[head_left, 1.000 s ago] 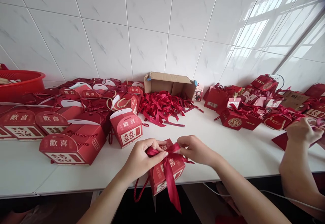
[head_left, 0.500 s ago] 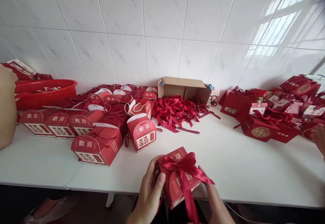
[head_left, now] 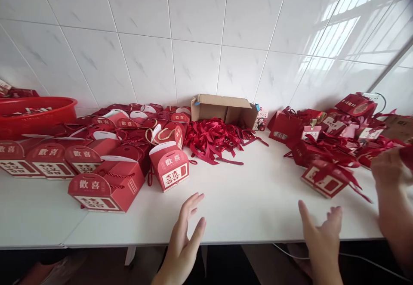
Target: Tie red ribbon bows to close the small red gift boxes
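Observation:
My left hand (head_left: 185,237) hovers over the table's front edge with fingers apart and nothing in it. Its nearest box is a red gift box (head_left: 169,167) with a white-and-red front panel, upright on the white table (head_left: 232,207). My right hand (head_left: 321,233) is also open and holds nothing. Just beyond it a red box with a ribbon bow (head_left: 325,177) rests tilted beside the pile of red boxes. A heap of loose red ribbons (head_left: 211,138) lies in front of an open cardboard box (head_left: 224,104).
Rows of red boxes (head_left: 97,192) fill the table's left part, with a red plastic basin (head_left: 38,123) behind. Another person's hand (head_left: 392,168) reaches in at the far right, near piled red boxes (head_left: 355,104). A tiled wall stands behind.
Both hands have let go of the bow-tied box, now at the right pile. My right hand has moved right and opened. The view has shifted right, and the other person's arm reaches further in.

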`<move>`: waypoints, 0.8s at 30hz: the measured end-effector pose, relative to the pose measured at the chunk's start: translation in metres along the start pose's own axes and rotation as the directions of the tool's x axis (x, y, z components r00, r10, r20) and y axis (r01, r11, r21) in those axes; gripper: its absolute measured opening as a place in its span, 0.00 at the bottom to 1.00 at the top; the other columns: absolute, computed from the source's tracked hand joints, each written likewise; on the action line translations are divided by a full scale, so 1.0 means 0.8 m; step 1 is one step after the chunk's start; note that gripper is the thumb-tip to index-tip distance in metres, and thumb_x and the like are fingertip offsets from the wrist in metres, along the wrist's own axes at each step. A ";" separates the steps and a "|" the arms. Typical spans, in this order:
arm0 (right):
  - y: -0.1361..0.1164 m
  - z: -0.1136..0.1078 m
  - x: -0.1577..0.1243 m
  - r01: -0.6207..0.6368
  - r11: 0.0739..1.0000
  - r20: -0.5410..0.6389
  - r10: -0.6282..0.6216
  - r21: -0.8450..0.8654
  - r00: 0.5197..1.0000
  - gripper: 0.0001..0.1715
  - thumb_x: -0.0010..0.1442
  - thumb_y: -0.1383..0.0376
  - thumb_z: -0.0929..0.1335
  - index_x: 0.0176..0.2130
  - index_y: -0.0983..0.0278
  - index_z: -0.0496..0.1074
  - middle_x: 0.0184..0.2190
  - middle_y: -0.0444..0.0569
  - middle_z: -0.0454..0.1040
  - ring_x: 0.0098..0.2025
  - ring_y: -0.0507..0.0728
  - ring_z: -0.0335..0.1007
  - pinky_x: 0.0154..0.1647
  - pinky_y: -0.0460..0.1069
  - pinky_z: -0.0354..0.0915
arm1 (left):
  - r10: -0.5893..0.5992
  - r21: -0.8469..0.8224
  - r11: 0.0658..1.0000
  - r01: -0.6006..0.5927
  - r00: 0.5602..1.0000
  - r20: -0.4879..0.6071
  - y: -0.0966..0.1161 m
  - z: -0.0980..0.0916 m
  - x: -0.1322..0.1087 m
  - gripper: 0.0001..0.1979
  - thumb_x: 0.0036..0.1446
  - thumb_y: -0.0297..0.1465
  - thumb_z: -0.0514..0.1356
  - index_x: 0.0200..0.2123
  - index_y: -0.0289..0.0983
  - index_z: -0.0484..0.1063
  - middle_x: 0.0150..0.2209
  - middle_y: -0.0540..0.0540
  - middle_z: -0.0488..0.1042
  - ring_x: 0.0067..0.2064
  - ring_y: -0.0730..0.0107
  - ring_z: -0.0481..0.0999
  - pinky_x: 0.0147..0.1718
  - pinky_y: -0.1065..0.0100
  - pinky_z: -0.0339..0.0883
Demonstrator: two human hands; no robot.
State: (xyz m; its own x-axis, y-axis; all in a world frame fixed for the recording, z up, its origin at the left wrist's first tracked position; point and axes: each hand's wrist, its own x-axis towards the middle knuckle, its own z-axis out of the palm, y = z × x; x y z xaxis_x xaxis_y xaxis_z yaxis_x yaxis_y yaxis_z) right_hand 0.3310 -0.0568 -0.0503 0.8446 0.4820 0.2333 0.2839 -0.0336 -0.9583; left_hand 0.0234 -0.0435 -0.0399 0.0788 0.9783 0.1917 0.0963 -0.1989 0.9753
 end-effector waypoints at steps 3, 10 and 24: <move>-0.020 0.013 -0.020 -0.125 0.927 0.078 0.104 0.353 0.992 0.48 0.56 0.49 0.68 0.67 0.61 0.49 0.69 0.56 0.50 0.70 0.65 0.45 0.70 0.65 0.44 | 0.031 0.085 0.996 -0.031 0.999 -0.004 -0.003 -0.002 0.005 0.18 0.63 0.40 0.56 0.55 0.43 0.66 0.59 0.40 0.67 0.61 0.52 0.66 0.57 0.52 0.62; -0.102 0.071 -0.075 -0.718 0.311 0.700 0.189 0.623 0.689 0.28 0.60 0.49 0.61 0.53 0.62 0.67 0.59 0.57 0.69 0.62 0.61 0.65 0.67 0.60 0.55 | 0.421 0.226 0.865 -0.447 0.894 0.154 0.031 0.023 0.008 0.06 0.59 0.26 0.61 0.38 0.41 0.75 0.36 0.46 0.75 0.40 0.66 0.76 0.40 0.67 0.71; -0.123 0.101 -0.135 -0.710 0.391 0.722 0.146 0.586 0.676 0.29 0.61 0.47 0.57 0.57 0.56 0.63 0.61 0.53 0.66 0.62 0.61 0.64 0.59 0.60 0.62 | 0.590 0.246 0.736 -0.631 0.775 0.224 0.040 0.039 -0.014 0.11 0.58 0.20 0.59 0.39 0.42 0.73 0.33 0.48 0.77 0.36 0.68 0.76 0.37 0.70 0.71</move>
State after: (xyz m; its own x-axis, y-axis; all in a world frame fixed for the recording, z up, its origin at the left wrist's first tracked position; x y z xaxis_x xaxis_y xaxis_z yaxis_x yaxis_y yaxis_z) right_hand 0.1754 -0.0350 0.0054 0.2845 0.9533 -0.1014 -0.7545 0.1574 -0.6371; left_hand 0.0567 -0.0628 -0.0139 0.3402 0.6280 0.6999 0.2652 -0.7781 0.5694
